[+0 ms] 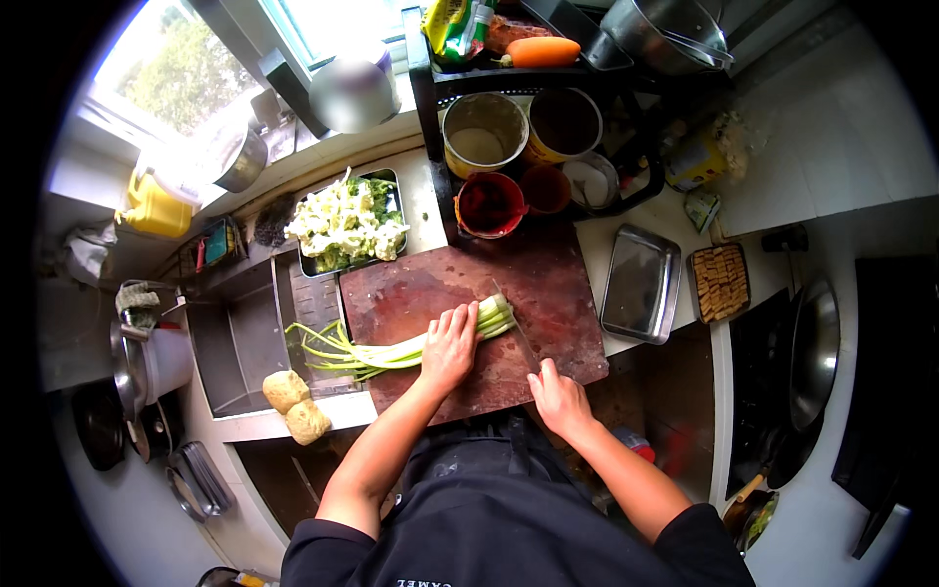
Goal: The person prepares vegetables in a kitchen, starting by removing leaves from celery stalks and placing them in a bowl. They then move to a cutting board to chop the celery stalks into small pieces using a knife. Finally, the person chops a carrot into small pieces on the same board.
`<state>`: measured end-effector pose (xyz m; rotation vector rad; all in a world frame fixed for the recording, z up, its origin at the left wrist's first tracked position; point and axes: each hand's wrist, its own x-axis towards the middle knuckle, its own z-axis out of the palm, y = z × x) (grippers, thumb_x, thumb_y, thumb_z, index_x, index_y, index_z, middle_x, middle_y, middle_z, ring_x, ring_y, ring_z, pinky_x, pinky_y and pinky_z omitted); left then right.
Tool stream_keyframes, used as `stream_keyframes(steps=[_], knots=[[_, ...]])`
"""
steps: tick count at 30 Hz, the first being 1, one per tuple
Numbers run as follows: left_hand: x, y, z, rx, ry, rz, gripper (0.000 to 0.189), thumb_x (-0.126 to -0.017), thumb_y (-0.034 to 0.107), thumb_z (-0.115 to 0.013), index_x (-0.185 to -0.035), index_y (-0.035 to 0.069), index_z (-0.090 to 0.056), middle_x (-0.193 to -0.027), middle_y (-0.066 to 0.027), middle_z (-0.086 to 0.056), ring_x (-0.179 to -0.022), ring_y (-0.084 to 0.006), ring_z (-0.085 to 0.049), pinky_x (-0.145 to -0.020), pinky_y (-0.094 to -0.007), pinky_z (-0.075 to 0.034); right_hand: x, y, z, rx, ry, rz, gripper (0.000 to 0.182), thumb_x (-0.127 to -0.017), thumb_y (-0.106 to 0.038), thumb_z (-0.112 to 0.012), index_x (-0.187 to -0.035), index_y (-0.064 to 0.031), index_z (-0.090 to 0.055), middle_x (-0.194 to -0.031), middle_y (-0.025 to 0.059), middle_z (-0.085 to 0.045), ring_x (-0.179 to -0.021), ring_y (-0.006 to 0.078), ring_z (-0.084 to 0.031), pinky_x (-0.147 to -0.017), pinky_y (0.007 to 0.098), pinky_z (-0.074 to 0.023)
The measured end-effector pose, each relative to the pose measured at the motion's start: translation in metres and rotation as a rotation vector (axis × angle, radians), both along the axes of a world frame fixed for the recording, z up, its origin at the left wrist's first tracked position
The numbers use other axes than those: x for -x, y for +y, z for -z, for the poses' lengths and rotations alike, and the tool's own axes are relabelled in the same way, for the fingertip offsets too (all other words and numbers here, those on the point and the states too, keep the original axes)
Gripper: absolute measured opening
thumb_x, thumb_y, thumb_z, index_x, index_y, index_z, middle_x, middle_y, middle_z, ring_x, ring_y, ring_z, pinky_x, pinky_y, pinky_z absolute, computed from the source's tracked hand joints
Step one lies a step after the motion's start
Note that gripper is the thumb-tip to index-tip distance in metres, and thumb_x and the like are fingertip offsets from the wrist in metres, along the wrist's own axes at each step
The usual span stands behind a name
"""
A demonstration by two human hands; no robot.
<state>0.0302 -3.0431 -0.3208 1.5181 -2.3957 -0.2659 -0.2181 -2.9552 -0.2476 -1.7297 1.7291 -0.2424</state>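
Note:
A bunch of celery (pixel 392 355) lies across the reddish-brown cutting board (pixel 418 282), its thin stalk ends reaching left past the board over the sink's edge. My left hand (pixel 449 351) presses down on the bunch near its thick right end, fingers wrapped over the stalks. In my right hand (pixel 559 396) is the handle of a kitchen knife (pixel 524 343). Its blade stands nearly edge-on at the celery's cut end; whether it touches the stalks I cannot tell.
Behind the board's left corner sits a metal tray of cauliflower and broccoli (pixel 348 224). A steel tray (pixel 640 282) lies to the right, beside a tray of brown pieces (pixel 720 282). Left are the sink (pixel 249 341) and two yellowish lumps (pixel 297 407). A black rack (pixel 422 81) holds tubs behind.

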Motion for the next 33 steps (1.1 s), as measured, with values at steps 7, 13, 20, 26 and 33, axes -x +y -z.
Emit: stream_keyframes(steps=[7, 13, 20, 26, 33], knots=[[-0.003, -0.001, 0.001, 0.031, -0.003, 0.006, 0.068, -0.101, 0.033, -0.073, -0.159, 0.002, -0.056, -0.142, -0.0127, -0.064, -0.126, -0.0324, -0.062, -0.101, -0.0460, -0.052, -0.006, -0.002, 0.036, 0.125, 0.042, 0.017, 0.035, -0.112, -0.030, -0.067, -0.133, -0.0047, -0.057, -0.087, 0.0265, -0.077, -0.079, 0.0527, -0.075, -0.068, 0.0640, -0.0594], [-0.011, 0.010, -0.006, -0.049, 0.131, -0.065, 0.073, -0.096, 0.028, -0.082, -0.160, 0.005, -0.057, -0.143, -0.0164, -0.064, -0.128, -0.0375, -0.061, -0.105, -0.0498, -0.051, 0.008, -0.004, 0.010, 0.247, 0.071, -0.044, 0.042, -0.107, -0.037, -0.074, -0.139, -0.0098, -0.067, -0.097, 0.0198, -0.081, -0.087, 0.0480, -0.078, -0.074, 0.0575, -0.0633], [0.046, -0.056, -0.043, -0.200, 0.159, 0.073, 0.096, -0.080, 0.034, -0.096, -0.166, 0.021, -0.054, -0.151, -0.0155, -0.057, -0.134, -0.0381, -0.059, -0.111, -0.0518, -0.051, 0.030, 0.014, -0.009, 0.287, -0.248, 0.381, 0.032, -0.111, -0.030, -0.072, -0.122, -0.0008, -0.066, -0.085, 0.0198, -0.076, -0.080, 0.0405, -0.079, -0.070, 0.0486, -0.0588], [0.072, -0.095, -0.028, -0.300, -0.012, 0.398, 0.052, -0.084, 0.022, -0.090, -0.132, 0.016, -0.072, -0.131, -0.0111, -0.063, -0.127, -0.0363, -0.064, -0.094, -0.0489, -0.062, 0.076, 0.045, 0.003, 0.081, -0.395, 0.563, 0.026, -0.115, -0.030, -0.068, -0.113, -0.0046, -0.063, -0.069, 0.0017, -0.062, -0.057, 0.0117, -0.062, -0.053, 0.0320, -0.0508], [0.077, -0.090, -0.001, -0.325, 0.386, 0.153, 0.026, -0.088, 0.010, -0.085, -0.111, 0.012, -0.073, -0.112, -0.0112, -0.067, -0.101, -0.0358, -0.072, -0.087, -0.0488, -0.062, 0.070, 0.049, 0.002, -0.094, -0.603, 0.702, 0.023, -0.117, -0.031, -0.065, -0.112, -0.0089, -0.061, -0.073, -0.0014, -0.059, -0.056, 0.0081, -0.057, -0.051, 0.0267, -0.0492]])
